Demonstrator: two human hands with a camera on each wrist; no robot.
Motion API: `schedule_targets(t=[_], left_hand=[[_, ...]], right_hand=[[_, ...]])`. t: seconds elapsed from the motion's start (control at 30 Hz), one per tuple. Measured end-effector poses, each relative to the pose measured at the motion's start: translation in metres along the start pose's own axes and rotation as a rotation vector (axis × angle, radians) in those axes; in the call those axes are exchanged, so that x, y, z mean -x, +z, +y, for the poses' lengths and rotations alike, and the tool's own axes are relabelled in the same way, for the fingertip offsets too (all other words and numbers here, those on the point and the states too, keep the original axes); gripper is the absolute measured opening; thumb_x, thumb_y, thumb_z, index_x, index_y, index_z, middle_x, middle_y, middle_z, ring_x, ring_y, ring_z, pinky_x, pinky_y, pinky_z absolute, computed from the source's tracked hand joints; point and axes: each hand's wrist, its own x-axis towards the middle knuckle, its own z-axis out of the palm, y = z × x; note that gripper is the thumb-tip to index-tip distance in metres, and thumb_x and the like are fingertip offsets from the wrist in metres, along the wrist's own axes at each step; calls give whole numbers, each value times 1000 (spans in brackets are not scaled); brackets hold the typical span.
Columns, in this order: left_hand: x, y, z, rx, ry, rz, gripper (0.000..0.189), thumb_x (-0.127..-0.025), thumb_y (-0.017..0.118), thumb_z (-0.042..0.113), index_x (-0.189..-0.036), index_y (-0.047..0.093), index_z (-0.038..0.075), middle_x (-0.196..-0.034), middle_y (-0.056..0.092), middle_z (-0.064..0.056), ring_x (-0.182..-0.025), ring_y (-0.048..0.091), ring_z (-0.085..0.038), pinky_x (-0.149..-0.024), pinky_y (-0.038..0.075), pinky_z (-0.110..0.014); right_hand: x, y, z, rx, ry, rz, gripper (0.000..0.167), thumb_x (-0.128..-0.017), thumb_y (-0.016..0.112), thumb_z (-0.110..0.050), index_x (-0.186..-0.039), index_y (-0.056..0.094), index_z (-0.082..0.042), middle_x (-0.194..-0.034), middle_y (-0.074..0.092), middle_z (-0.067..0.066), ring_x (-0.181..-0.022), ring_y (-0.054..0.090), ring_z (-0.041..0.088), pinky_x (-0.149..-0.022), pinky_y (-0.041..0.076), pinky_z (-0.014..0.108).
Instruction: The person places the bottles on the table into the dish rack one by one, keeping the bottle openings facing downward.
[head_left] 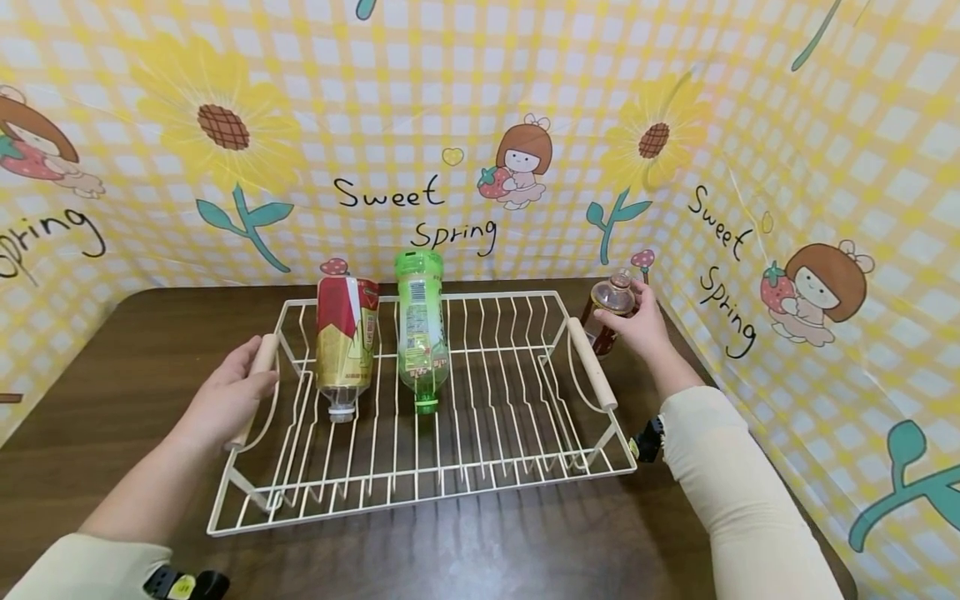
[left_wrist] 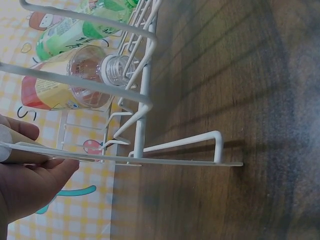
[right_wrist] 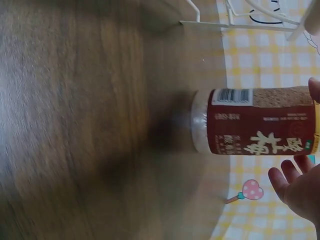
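1. My left hand (head_left: 228,396) is at the left wooden handle (head_left: 266,350) of the white wire rack (head_left: 420,502). Its fingers (left_wrist: 25,129) are bent around this handle and grip it.
2. My right hand (head_left: 641,325) holds the dark red bottle (right_wrist: 257,122) by the upper part. The thumb (head_left: 615,321) is on one side and the fingers are on the other, so they are clamped on the bottle.
3. This bottle is outside the rack, near the right wooden handle (head_left: 592,362). Its clear neck points up, and its label carries a barcode and pale letters. I cannot tell whether its base touches the desk (head_left: 487,554).
4. In the rack are two other bottles, both upside down, with their necks among the wires. The red and gold bottle (head_left: 347,333) is more to the left; the green bottle (head_left: 422,325) is just beside it, with a narrow gap between.
5. The rack stands on the brown desk. Behind it hangs a yellow and white checked cloth (head_left: 570,233), printed with sunflowers and the words "Sweet Spring".
6. My sleeves (head_left: 735,467) are cream, and each wrist carries a black device (head_left: 648,440).
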Motion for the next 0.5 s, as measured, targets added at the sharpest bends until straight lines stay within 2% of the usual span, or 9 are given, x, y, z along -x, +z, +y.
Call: schedule_targets(t=[0.23,0.5], left_hand=[[1,0,0,-3,4,4,69,-104,35,16,-152,-9,-9,-158,0,-35,-143,14,-50,-115,20,-62],[2,0,0,0,6,4,69,-104,35,16,-152,-9,-9,-158,0,-36,-143,14,-50,-115,20,-62]], right_hand=[[-1,7,6,-1,5,41,91,-85,73,-21,-154,16,-5,-153,32,27,-138,37,41,-114,33,50],[-3,12,13,-19,23,45,94,-85,74,-21,-155,14,-9,-154,32,24,-140,36,40,-116,32,49]])
